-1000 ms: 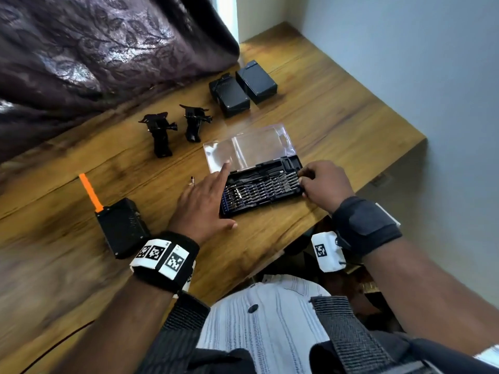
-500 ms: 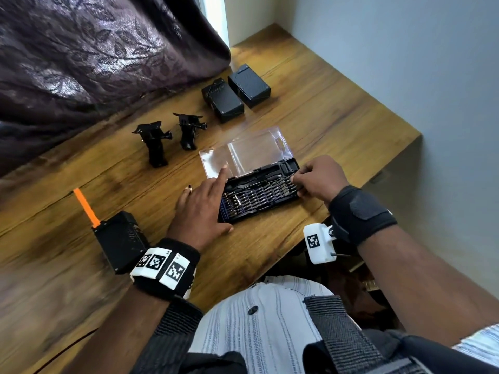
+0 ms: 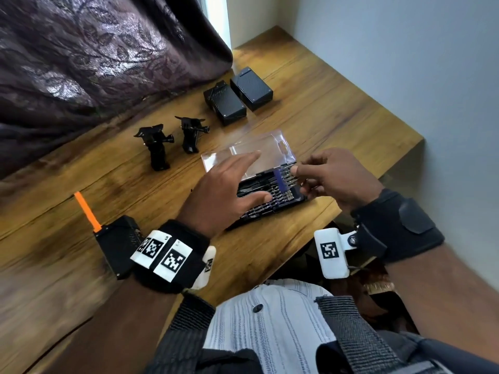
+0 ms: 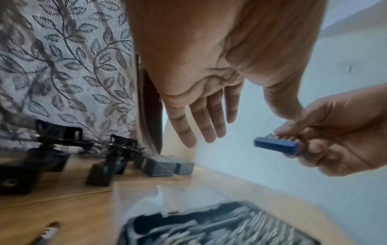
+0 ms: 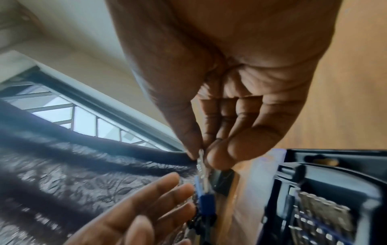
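Right hand [image 3: 339, 178] at centre right, thumb and fingers pinching blue bit strip [image 3: 281, 181], left hand [image 3: 218, 191] at centre, fingers straight and slightly spread, above open case [image 3: 259, 213].

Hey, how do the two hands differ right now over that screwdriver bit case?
The left hand has straight, spread fingers and holds nothing; the right hand pinches a blue bit holder. The left hand is over the middle of the bit case, the right hand at its right end. Both hover above that open case.
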Demonstrator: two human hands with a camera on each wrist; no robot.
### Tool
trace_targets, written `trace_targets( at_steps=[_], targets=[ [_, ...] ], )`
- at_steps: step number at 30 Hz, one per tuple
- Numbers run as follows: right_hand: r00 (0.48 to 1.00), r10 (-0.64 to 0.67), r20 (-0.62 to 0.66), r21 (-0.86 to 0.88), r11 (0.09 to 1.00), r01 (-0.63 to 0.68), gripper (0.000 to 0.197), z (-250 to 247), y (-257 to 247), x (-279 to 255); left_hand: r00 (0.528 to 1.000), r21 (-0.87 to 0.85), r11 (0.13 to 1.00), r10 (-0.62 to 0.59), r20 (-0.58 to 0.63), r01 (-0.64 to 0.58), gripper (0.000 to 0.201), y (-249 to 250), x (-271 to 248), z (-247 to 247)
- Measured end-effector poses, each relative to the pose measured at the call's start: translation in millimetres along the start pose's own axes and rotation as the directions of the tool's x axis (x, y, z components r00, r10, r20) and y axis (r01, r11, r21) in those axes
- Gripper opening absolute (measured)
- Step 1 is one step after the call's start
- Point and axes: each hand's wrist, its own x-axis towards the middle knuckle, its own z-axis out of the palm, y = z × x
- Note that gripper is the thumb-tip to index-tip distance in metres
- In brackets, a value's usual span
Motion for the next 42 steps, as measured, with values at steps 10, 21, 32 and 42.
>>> trace_targets(
  at_steps=[10,21,32,42],
  targets=[
    [0.906,-0.353,0.231,-0.305,0.859,0.412,0.010,11.4,-47.6,-4.0,0.986,-0.663,0.731,-0.142,0.084,0.162,0.019,10.8,8.0,-3.6],
    [0.933,-0.324,0.160,0.042,0.946,0.321,0.019,27.1,-56.8,-11.5,0.939,-0.836,0.543,-0.324,-0.114,0.085,0.024,25.2,4.7,-25.2],
    [0.926,-0.339,0.168,0.063,0.941,0.333,0.011,29.1,-65.1,-24.5,0.920,-0.865,0.500,-0.359,-0.159,0.046,0.017,31.8,-2.9,-29.3],
    [0.925,-0.346,0.158,0.000,0.936,0.351,0.002,29.9,-74.7,-21.1,0.926,-0.804,0.595,-0.315,-0.207,0.023,0.015,35.1,0.0,-36.1]
  ],
)
